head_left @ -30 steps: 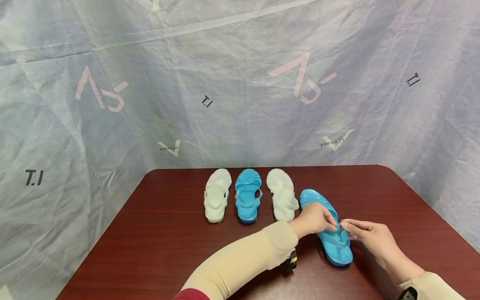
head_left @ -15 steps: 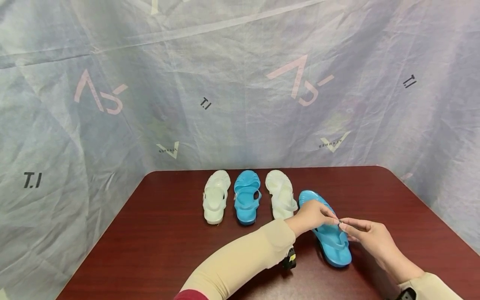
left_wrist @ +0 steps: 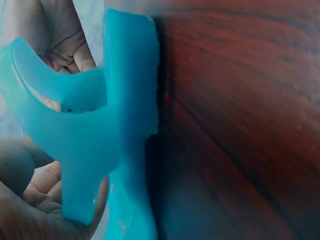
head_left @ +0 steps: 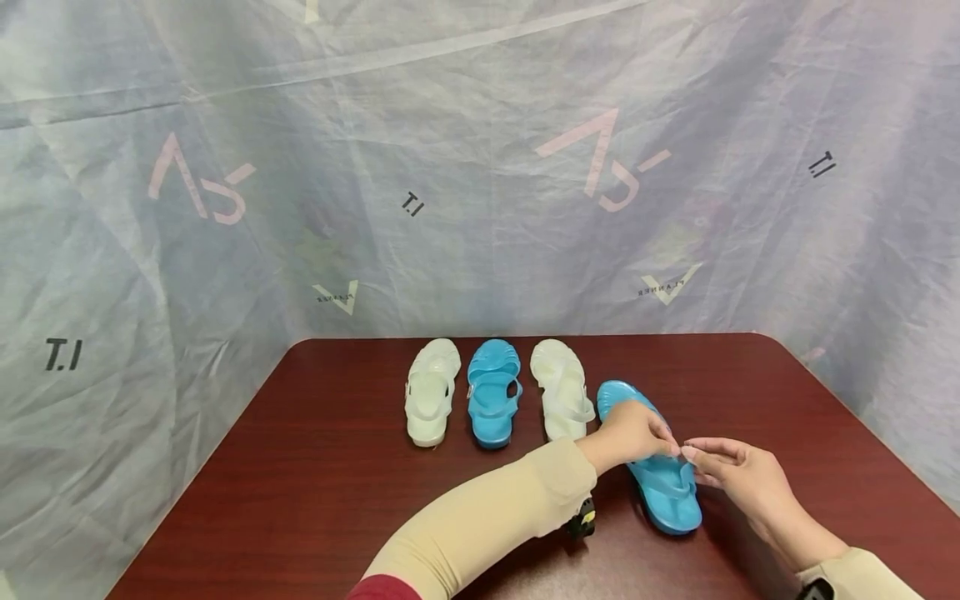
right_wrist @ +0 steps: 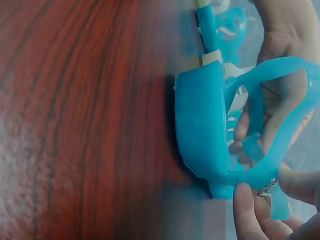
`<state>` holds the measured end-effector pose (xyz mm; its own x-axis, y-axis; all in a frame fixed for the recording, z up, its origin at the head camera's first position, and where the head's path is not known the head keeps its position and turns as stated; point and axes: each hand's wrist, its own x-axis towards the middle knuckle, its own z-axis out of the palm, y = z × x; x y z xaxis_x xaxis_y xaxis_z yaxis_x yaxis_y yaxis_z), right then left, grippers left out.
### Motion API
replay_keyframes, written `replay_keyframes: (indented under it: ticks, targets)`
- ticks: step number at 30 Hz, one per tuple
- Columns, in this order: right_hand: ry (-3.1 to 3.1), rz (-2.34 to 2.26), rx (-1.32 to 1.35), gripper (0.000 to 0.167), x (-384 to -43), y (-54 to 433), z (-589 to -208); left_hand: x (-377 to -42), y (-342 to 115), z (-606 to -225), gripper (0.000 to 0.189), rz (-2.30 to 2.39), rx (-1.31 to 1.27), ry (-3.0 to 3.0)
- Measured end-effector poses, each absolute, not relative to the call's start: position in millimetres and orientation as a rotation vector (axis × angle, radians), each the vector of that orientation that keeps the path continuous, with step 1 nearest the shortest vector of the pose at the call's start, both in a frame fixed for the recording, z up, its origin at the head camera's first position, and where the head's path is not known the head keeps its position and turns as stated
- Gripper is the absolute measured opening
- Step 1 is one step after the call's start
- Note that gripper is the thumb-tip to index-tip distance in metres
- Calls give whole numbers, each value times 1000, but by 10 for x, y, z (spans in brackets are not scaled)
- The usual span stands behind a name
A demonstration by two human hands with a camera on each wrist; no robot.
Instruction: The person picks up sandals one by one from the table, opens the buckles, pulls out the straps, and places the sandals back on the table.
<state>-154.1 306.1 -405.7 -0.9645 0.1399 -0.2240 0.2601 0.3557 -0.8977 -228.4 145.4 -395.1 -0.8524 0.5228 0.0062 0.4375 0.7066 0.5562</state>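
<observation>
A blue sandal (head_left: pixel 670 500) lies on the table at the right, its toe pointing away and to the left. My left hand (head_left: pixel 633 429) reaches over its upper, thumb and forefinger pinched at the strap. From the right, my right hand (head_left: pixel 742 475) pinches the same strap, the two hands' fingertips almost touching. In the right wrist view a small metal buckle (right_wrist: pixel 267 187) shows between the right thumb and fingers, with the strap end (right_wrist: pixel 280 202) hanging past it. The left wrist view shows the heel strap (left_wrist: pixel 37 115) standing up in a loop.
A white sandal (head_left: pixel 430 400), another blue sandal (head_left: pixel 492 400) and a second white sandal (head_left: pixel 558 383) stand in a row toward the back of the dark red table (head_left: pixel 322 500). My left sleeve (head_left: pixel 487 517) crosses the front. A grey printed cloth (head_left: pixel 480 167) hangs behind.
Both hands stay at the strap with only small finger movements. The fingertips met at the strap half a second ago and now sit slightly apart. The sandals have not visibly moved.
</observation>
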Motion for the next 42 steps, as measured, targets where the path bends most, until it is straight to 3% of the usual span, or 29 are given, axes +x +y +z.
replay_keyframes:
  ticks: [4,35,42]
  targets:
    - [2462,-1744,385,53,-1523,3074,-4073,-2279,1408,-3955,8,848,781,2739]
    - [2304,-1921,418,66,-1443,3076,-4116,-2238,1187,-3859,9,815,627,2896]
    - [2404,-1799,287,64,-1418,3113,-4051,-2165,1138,-3790,44,1158,433,2822]
